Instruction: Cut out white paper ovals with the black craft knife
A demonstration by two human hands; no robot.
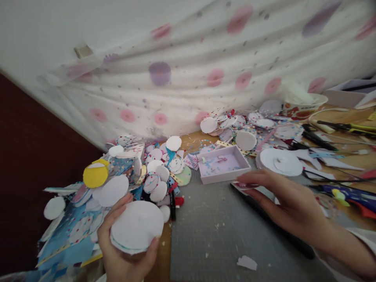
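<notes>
My left hand (123,250) is closed around a white paper disc (138,225), its face turned up; a thin blue-green edge shows beneath it, so it may be several layers. My right hand (284,199) pinches a small flat pink-and-white piece (247,186), too small to name, beside the front right corner of a shallow white box (225,175). Inside that box lie small pink and bluish scraps. Under my right hand a long black tool (293,235), perhaps a craft knife, lies slantwise on the grey cutting mat (202,239).
Heaps of cut paper discs (158,172) and scraps cover the left side and the back. At right are a pile of white discs (280,161), a blue glue gun (346,197), cables and a paper bowl (305,105). A spotted curtain (188,78) hangs behind.
</notes>
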